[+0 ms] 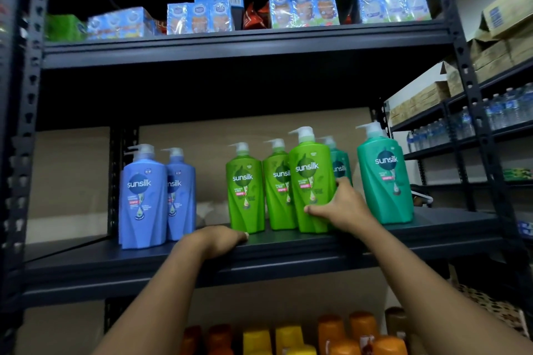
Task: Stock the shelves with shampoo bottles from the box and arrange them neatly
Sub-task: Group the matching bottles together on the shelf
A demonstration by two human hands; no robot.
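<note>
Here the placing step is in hand: the right hand (341, 204), centre right of the frame, grasps a bright green Sunsilk pump bottle (313, 184) low on its body, thumb across the front and fingers round the right side, with the base on or just above the middle shelf (288, 251). The left hand (222, 236) rests at the shelf's front edge, lower centre, knuckles up; fingers look tucked over the lip, holding no bottle, though whether they clench the edge I cannot tell. Two more green bottles (245, 190) stand just left of the held one, nearly touching it. Two blue bottles (142, 196) stand left of centre, and teal bottles (385, 179) stand to the right, one partly hidden behind the held bottle. The supply box is not in view. Judgement: the next move calls for seating the green bottle flat, label forward, level with its green neighbours, then letting go without nudging the teal one behind. Open room: a wide bare gap between blue and green groups, and bare shelf at far left. The front row sits close to the shelf lip, so a forward nudge risks a topple. Orange and yellow containers (331, 334) fill the shelf below.
</note>
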